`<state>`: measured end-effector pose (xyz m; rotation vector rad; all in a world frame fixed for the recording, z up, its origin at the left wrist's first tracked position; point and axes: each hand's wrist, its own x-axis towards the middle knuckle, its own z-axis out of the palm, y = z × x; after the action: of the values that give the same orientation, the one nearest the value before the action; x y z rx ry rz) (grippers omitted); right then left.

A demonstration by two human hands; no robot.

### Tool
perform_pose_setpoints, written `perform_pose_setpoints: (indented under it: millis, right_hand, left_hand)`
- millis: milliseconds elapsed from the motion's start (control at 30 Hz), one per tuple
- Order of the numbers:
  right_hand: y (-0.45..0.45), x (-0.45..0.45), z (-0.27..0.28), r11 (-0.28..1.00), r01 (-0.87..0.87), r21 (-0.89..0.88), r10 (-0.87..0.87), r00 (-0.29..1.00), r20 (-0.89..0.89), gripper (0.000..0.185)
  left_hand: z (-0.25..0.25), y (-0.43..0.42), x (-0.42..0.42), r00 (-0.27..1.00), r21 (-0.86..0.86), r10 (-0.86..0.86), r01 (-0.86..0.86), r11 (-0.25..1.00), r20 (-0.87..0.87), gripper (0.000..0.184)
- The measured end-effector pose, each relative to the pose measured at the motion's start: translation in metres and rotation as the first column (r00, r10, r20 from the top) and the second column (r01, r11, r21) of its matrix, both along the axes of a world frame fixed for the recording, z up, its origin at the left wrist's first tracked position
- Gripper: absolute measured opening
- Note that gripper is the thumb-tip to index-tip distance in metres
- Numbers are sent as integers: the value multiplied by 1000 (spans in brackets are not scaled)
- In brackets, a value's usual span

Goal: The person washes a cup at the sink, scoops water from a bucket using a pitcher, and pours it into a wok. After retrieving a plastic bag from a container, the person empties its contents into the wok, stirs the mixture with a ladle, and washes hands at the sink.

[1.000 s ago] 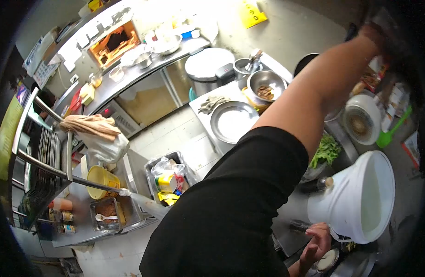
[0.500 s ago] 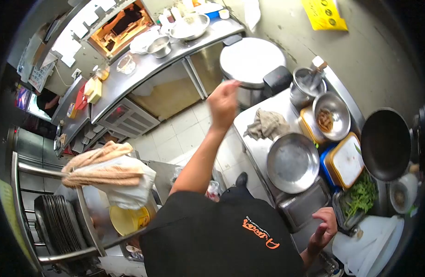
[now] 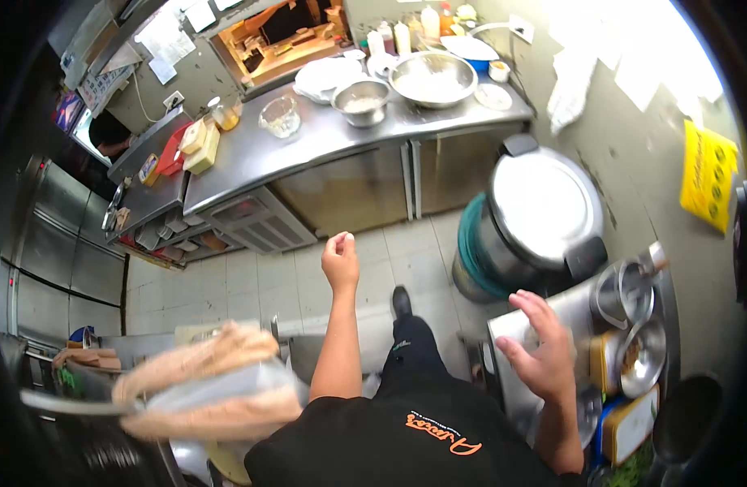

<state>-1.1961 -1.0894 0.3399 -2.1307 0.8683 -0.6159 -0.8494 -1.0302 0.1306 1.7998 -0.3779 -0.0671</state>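
My left hand (image 3: 340, 264) is raised over the tiled floor in front of my body. Its fingers are curled together, with nothing visible in them. On the right, my right hand (image 3: 542, 345) is held up with thumb and fingers apart, holding nothing. It is nearest to the steel side table (image 3: 511, 326), whose corner shows beside the fingers. Beyond that hand stands a large steel pot with a shiny lid (image 3: 545, 203) and black handles. A steel bowl with brown food pieces (image 3: 645, 357) sits to the right of my right wrist.
A long steel counter (image 3: 251, 162) runs ahead, carrying a wide metal bowl (image 3: 432, 79), a smaller bowl (image 3: 362, 103) and sauce bottles (image 3: 402, 36). Blurred tan towels (image 3: 211, 365) hang at lower left. A dark pan (image 3: 688, 418) is at far right.
The view has turned toward the counter and moved nearer to it. My left hand has dropped lower, close to my body. My right hand has risen and spread its fingers.
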Motion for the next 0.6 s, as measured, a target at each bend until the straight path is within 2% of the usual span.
perform_pose_setpoints:
  millis: [67,133,200,233,300,367,400,467,533,600]
  right_hand:
    - [-40,59,-30,997,-35,72,34,999,23,51]
    - [-83,120,-66,982,-19,189,17,1000,12,54]
    - [-125,175,-90,979,-16,203,27,998,-52,58]
    - [-145,200,-98,968,-38,248,56,996,-66,65]
    - [-183,249,-110,906,-53,421,50,999,17,69]
    - [-225,295,-119,832,-95,547,62,995,79,75]
    - [-241,317,-123,775,-88,626,30,994,104,76]
    - [-278,370,-128,649,-101,754,-30,987,158,77]
    - [-311,418,-135,587,-115,801,-56,982,182,84]
    - [-345,462,-155,517,-94,851,-85,983,161,87]
  left_hand:
    - [-35,-39,73,970,-200,-68,21,979,-232,26]
    - [-46,-83,135,840,-186,-58,-52,981,-539,27]
    - [-51,-121,192,743,-224,-79,-98,970,-665,26]
    - [-53,-137,216,745,-237,-96,-85,968,-660,26]
    - [-37,-173,276,761,-244,-138,-28,969,-633,26]
    - [-18,-217,333,714,-212,-118,-44,976,-690,32]
    - [-5,-235,357,740,-261,-192,23,965,-645,33]
    - [-1,-279,414,684,-313,-279,78,947,-674,43]
    - [-5,-323,453,652,-357,-328,93,929,-683,48]
    - [-11,-361,490,606,-359,-305,33,933,-735,51]
